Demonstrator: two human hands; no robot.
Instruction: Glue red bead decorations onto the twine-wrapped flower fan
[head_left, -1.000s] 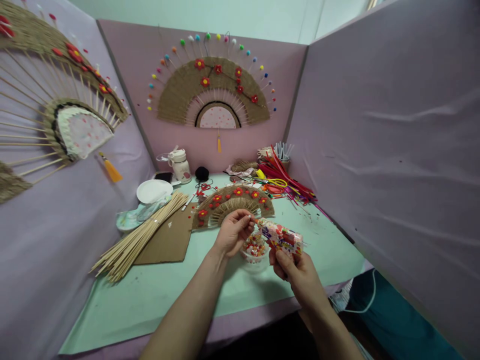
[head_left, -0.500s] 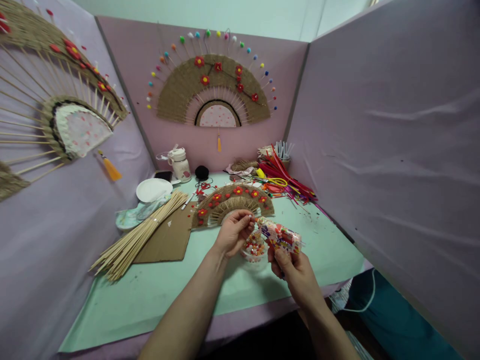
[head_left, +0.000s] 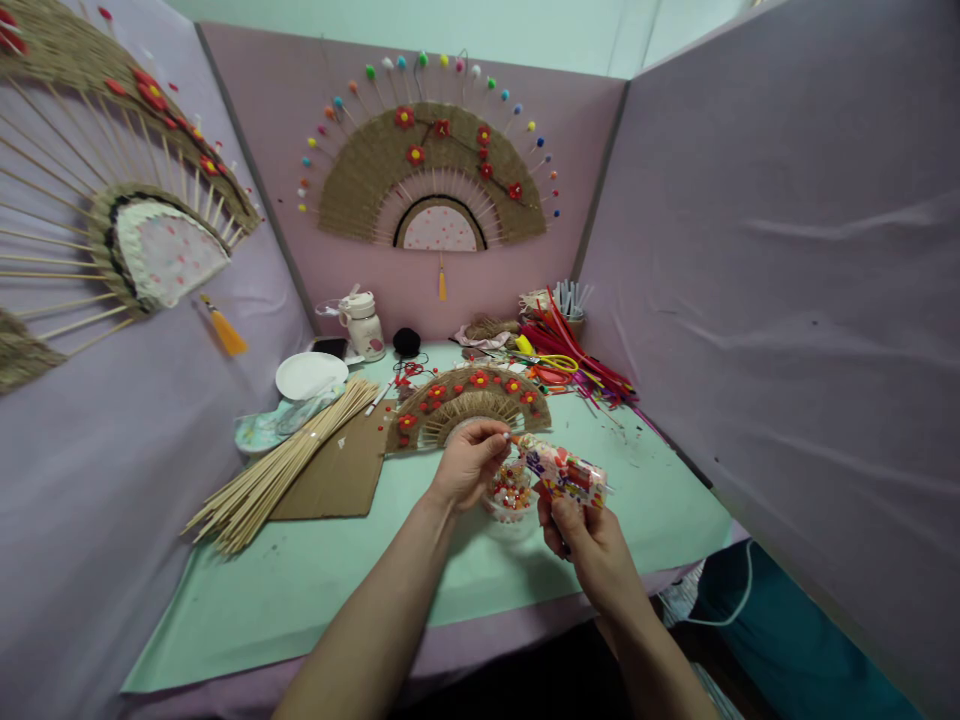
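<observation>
My right hand (head_left: 581, 530) is wrapped round the handle of a floral-patterned glue gun (head_left: 564, 470), its orange nozzle pointing left. In a pinch, my left hand (head_left: 472, 462) holds a small pale bead (head_left: 506, 436) right at the nozzle tip; whether the two touch is too small to tell. Below and between the hands stands a clear tub of beads (head_left: 511, 498) in red, orange and white. Just behind my left hand lies a woven fan (head_left: 465, 398) with red flowers and yellow centres, its lower middle partly covered by that hand.
Thin wooden sticks (head_left: 289, 465) lie across cardboard (head_left: 337, 480) on the left, near a white plate (head_left: 311, 375). A bottle (head_left: 364, 325) and black yarn ball (head_left: 406, 342) stand behind. Yellow-handled scissors (head_left: 555, 362) and red pipe cleaners (head_left: 577, 345) are at back right. Fans hang on two walls.
The camera view has shifted very slightly. Both hands keep nearly the same pose, with the bead still at the glue gun's nozzle.
</observation>
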